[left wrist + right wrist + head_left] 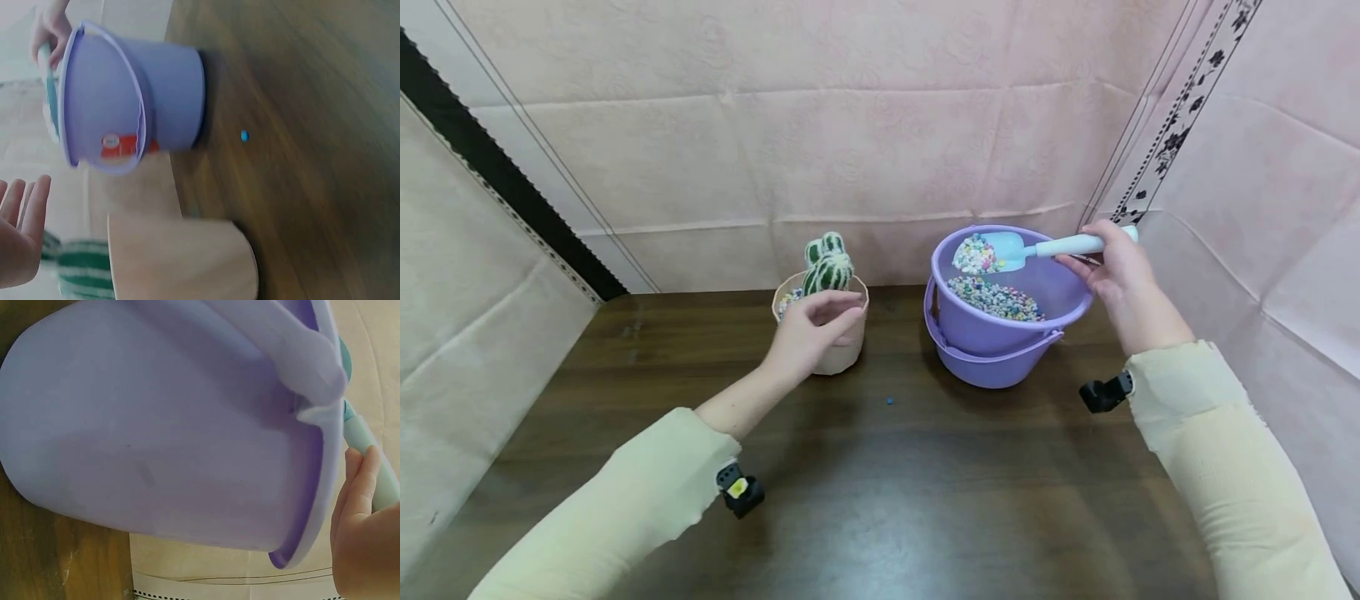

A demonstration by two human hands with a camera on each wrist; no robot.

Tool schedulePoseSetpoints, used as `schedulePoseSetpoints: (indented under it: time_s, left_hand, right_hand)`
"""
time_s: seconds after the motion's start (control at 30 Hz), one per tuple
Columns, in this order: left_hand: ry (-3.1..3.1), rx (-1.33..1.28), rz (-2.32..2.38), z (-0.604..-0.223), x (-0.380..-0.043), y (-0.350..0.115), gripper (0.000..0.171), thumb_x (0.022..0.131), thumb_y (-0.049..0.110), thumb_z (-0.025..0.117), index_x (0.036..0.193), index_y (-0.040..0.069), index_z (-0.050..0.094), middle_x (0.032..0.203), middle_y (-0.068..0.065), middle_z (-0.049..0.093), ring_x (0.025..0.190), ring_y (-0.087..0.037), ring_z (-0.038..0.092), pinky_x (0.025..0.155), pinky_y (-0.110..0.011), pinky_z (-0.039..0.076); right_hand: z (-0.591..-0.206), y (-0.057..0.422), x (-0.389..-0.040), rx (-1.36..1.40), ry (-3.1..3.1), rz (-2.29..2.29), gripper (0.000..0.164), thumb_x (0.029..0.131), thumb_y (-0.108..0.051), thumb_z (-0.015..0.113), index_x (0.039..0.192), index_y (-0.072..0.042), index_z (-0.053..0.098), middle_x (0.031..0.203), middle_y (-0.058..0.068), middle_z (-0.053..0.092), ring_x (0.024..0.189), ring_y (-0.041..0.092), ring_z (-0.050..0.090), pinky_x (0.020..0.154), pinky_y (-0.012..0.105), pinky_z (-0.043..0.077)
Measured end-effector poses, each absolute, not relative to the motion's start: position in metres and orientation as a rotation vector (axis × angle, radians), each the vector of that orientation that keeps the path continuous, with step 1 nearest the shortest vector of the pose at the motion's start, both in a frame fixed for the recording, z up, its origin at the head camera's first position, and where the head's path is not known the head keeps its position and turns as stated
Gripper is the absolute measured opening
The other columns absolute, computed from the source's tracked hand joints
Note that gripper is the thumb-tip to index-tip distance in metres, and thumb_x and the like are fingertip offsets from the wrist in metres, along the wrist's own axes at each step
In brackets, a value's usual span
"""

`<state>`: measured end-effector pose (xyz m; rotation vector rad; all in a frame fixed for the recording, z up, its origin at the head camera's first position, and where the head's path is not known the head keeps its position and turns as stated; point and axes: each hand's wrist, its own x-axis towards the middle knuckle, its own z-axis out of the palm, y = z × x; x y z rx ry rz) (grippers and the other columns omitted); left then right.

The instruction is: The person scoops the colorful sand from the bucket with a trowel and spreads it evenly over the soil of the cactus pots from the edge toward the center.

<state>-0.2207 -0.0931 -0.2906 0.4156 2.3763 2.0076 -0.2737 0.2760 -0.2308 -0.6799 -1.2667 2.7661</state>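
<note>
Gripped by its handle in my right hand (pixel 1116 271), a light blue toy shovel (pixel 1063 246) carries a heap of small multicoloured pebbles (pixel 976 255) over the mouth of a purple bucket (pixel 992 329). More loose pebbles (pixel 996 298) lie inside the bucket. My left hand (pixel 816 329) hovers by the near rim of a beige pot (pixel 842 357), fingers loosely bent and holding nothing. A green-and-white cactus (pixel 829 267) stands in that pot, with some pebbles at its left. In the left wrist view the left hand (pixel 22 231) shows spread, relaxed fingers apart from the pot.
One tiny blue pebble (pixel 890 401) lies on the dark wooden table (pixel 865 500) in front of the pot and bucket. Pale cloth (pixel 865 150) hangs behind and at both sides. The bucket's handle (pixel 134 81) hangs down on its near side.
</note>
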Motion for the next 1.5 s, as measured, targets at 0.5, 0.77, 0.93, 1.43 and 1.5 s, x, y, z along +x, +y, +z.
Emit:
schedulePoseSetpoints:
  time_s: [0.5,0.77,0.93,1.43,1.5]
  left_hand:
    - [2.540,0.192,1.999,-0.308,-0.245,-0.161,0.046,0.088,0.022,0.065,0.127,0.001,0.054,0.124,-0.022,0.057,0.090,0.000,0.060,0.075,-0.023,0.058]
    - [2.620,0.034,1.886,-0.316,-0.258,-0.178,0.057,0.086,0.025,0.068,0.135,0.007,0.048,0.133,-0.016,0.054,0.104,-0.011,0.058,0.072,-0.012,0.054]
    - [2.577,-0.025,1.794,-0.329,-0.263,-0.183,0.065,0.087,0.026,0.066,0.143,0.008,0.037,0.140,-0.015,0.047,0.118,-0.028,0.053,0.079,-0.020,0.056]
    - [2.362,-0.094,1.842,-0.340,-0.272,-0.179,0.063,0.092,0.015,0.058,0.147,0.006,0.027,0.149,-0.016,0.033,0.126,-0.031,0.046,0.095,-0.038,0.049]
    - [2.341,-0.101,1.845,-0.339,-0.275,-0.180,0.062,0.093,0.013,0.055,0.148,0.007,0.026,0.151,-0.016,0.030,0.127,-0.031,0.045,0.099,-0.042,0.046]
  right_hand:
    - [-0.228,0.268,-0.285,-0.684,-1.190,2.821,0.020,0.085,-0.002,0.064,0.092,-0.012,0.048,0.100,0.010,0.049,0.112,0.022,0.052,0.073,0.040,0.059]
    - [-0.228,0.255,-0.288,-0.651,-1.216,2.842,0.014,0.087,-0.002,0.060,0.090,-0.010,0.049,0.101,0.008,0.048,0.108,0.022,0.051,0.071,0.038,0.060]
    - [-0.229,0.249,-0.288,-0.674,-1.232,2.848,0.012,0.087,-0.003,0.060,0.089,-0.009,0.050,0.099,0.009,0.050,0.103,0.022,0.053,0.070,0.037,0.060]
    - [-0.233,0.232,-0.291,-0.683,-1.257,2.872,0.014,0.088,-0.004,0.059,0.093,-0.010,0.047,0.101,0.009,0.049,0.099,0.022,0.054,0.071,0.036,0.060]
    - [-0.233,0.228,-0.291,-0.682,-1.275,2.870,0.014,0.089,-0.004,0.058,0.095,-0.011,0.046,0.102,0.008,0.048,0.102,0.022,0.052,0.072,0.035,0.060]
